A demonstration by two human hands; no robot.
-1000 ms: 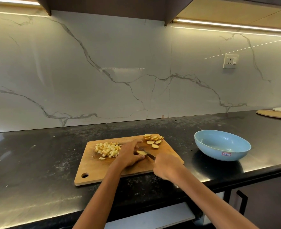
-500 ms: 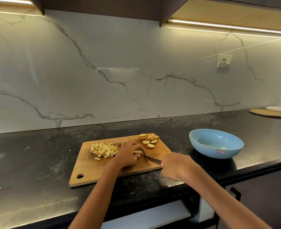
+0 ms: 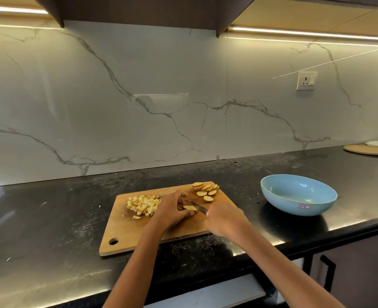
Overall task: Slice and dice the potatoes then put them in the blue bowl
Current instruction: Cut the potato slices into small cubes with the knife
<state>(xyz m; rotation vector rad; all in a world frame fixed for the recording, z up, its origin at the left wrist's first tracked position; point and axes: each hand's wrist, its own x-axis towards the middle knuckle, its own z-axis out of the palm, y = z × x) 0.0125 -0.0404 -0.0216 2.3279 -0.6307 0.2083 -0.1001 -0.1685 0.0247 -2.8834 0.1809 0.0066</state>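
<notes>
Left hand at frame centre, fingers curled down pinning a potato slice on the cutting board, right hand fisted around the knife, blade angled across the slice

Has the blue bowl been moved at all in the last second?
No. The blue bowl sits at the same spot right of the cutting board; only the head camera shifted.

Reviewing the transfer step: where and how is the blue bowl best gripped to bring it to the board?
Judging from its pose, pinch the blue bowl by its rim at the near-left edge, thumb inside, reaching from the cutting board side. It stands upright and empty, and its rounded wall offers no handle.
</notes>
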